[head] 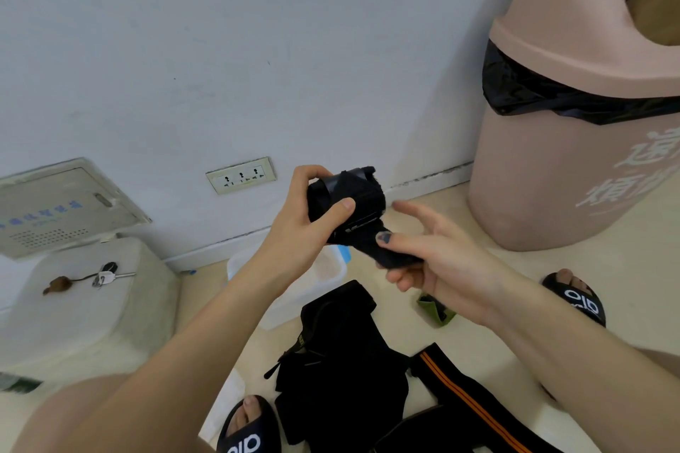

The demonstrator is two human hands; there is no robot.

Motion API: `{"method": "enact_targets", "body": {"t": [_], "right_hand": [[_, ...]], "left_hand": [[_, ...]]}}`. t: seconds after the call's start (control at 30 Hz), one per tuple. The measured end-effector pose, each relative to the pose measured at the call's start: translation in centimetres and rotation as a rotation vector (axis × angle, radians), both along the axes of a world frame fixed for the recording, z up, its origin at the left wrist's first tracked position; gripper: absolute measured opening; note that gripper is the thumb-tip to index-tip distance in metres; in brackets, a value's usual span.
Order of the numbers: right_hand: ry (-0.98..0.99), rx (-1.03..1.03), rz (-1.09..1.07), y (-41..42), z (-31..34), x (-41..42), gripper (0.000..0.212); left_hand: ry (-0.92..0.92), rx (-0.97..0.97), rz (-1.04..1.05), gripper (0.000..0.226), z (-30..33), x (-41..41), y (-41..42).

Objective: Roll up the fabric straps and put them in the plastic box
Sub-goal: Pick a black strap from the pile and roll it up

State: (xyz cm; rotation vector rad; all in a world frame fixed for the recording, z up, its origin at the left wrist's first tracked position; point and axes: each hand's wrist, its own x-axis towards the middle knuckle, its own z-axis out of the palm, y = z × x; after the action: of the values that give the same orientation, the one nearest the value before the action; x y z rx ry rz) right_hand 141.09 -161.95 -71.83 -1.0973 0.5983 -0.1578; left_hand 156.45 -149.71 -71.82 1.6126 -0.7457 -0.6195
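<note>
My left hand (307,217) grips a black fabric strap (353,199) that is rolled into a thick bundle, thumb across its front. The roll's loose tail (390,254) runs down to my right hand (438,254), which pinches it between the thumb and the lower fingers while the index finger points out straight. Both hands are held above the floor. Below them stands the clear plastic box (312,283), mostly hidden by my left forearm. Several more black straps (342,375), one with orange stripes (474,405), lie in a heap on the floor between my feet.
A pink swing-lid bin (574,165) with a black liner stands at the right against the wall. A white box-like object (84,302) with keys (105,276) on top sits at the left. A green item (436,309) lies under my right wrist. My sandalled feet (574,298) flank the heap.
</note>
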Motion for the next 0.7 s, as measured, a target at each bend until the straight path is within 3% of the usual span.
{"method": "enact_targets", "body": {"t": [0.27, 0.43, 0.53, 0.6, 0.67, 0.7], "right_hand": [[-0.128, -0.041, -0.127, -1.6, 1.0, 0.1, 0.012], [-0.164, 0.013, -0.106, -2.6, 0.4, -0.1, 0.016], [-0.272, 0.052, 0.048, -3.0, 0.4, -0.7, 0.039], [-0.267, -0.038, 0.095, -3.0, 0.2, -0.8, 0.040], [-0.191, -0.219, 0.058, -3.0, 0.2, -0.7, 0.015], [-0.146, -0.332, 0.024, -3.1, 0.2, -0.7, 0.015]], "left_hand": [[0.048, 0.038, -0.118, 0.027, -0.9, -1.5, -0.9], [0.081, 0.060, -0.159, 0.023, -1.6, -2.3, -1.5], [0.125, 0.095, -0.147, 0.021, -1.5, -1.9, -1.3], [0.134, 0.120, -0.153, 0.018, -1.4, -1.8, -1.1], [0.124, 0.152, -0.180, 0.017, -1.4, -2.1, -0.9], [0.123, 0.166, -0.198, 0.017, -1.5, -2.3, -0.9]]}}
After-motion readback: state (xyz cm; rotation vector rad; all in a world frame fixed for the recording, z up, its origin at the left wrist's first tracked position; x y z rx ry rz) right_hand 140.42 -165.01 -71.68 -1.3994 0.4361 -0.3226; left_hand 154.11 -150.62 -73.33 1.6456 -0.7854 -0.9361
